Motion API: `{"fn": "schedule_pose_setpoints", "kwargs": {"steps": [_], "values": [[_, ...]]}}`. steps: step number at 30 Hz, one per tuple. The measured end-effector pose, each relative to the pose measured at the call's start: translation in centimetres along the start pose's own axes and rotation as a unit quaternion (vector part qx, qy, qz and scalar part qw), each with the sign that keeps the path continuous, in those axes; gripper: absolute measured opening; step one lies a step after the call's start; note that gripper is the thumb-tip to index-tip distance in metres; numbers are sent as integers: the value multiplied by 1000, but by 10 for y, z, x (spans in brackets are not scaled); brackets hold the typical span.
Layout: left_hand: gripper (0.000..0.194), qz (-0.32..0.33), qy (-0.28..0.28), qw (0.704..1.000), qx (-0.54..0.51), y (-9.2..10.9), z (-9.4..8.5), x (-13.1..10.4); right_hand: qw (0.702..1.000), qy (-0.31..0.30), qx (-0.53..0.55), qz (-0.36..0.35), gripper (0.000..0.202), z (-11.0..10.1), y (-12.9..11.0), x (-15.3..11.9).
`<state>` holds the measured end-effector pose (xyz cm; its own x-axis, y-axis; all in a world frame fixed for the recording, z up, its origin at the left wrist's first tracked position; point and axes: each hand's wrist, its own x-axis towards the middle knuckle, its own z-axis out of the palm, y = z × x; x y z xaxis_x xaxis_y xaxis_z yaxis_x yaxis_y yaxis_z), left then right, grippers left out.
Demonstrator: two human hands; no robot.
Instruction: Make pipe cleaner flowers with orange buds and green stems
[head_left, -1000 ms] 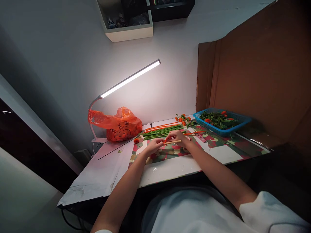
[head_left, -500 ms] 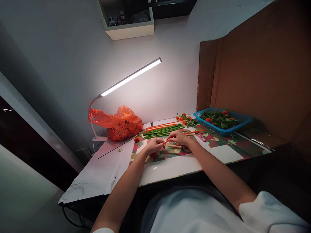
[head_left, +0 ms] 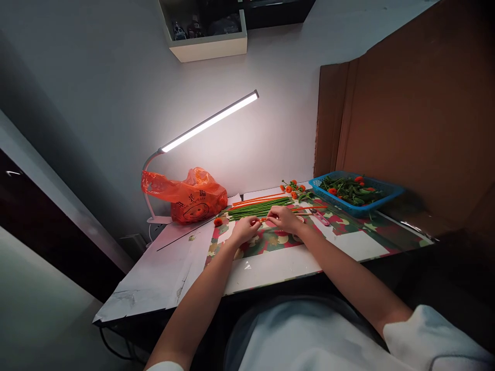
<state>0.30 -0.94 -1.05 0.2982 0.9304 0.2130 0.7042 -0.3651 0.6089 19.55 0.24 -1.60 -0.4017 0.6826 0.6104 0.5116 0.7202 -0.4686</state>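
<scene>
Two hands worked over the desk [head_left: 270, 268]: the left hand [head_left: 246, 230] and the right hand [head_left: 283, 218], fingertips almost meeting. Between them ran one thin orange stem [head_left: 264, 220], each grip pinched shut on an end of it, just above the patterned mat [head_left: 278, 241]. It looked slender, bright orange and short where it showed between the fingers; I could not tell how far it ran under them.

Behind the hands lay one bundle of green stems [head_left: 259, 208], too many and too close to count, with a few orange ones along its far edge. One loose orange pompom [head_left: 217, 221] sat at the bundle's left end. There was one blue basket [head_left: 358, 192] of green and orange pieces to the right, one orange plastic bag [head_left: 185, 196] to the left, and one lit lamp [head_left: 211, 122] overhead.

Compared with half a second before, the pale stick under the right hand no longer showed, and the hands had drawn closer together.
</scene>
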Motion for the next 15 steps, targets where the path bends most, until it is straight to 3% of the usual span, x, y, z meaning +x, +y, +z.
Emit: {"fn": "schedule_pose_setpoints", "kwargs": {"steps": [7, 15], "values": [[26, -5, 70, 996, -51, 1, 9, 3, 999, 34, -10, -24, 13, 11, -2, -1], [31, 0, 87, 986, -145, -10, 14, 10, 996, 75, 53, 15, 16, 16, 0, 0]]}}
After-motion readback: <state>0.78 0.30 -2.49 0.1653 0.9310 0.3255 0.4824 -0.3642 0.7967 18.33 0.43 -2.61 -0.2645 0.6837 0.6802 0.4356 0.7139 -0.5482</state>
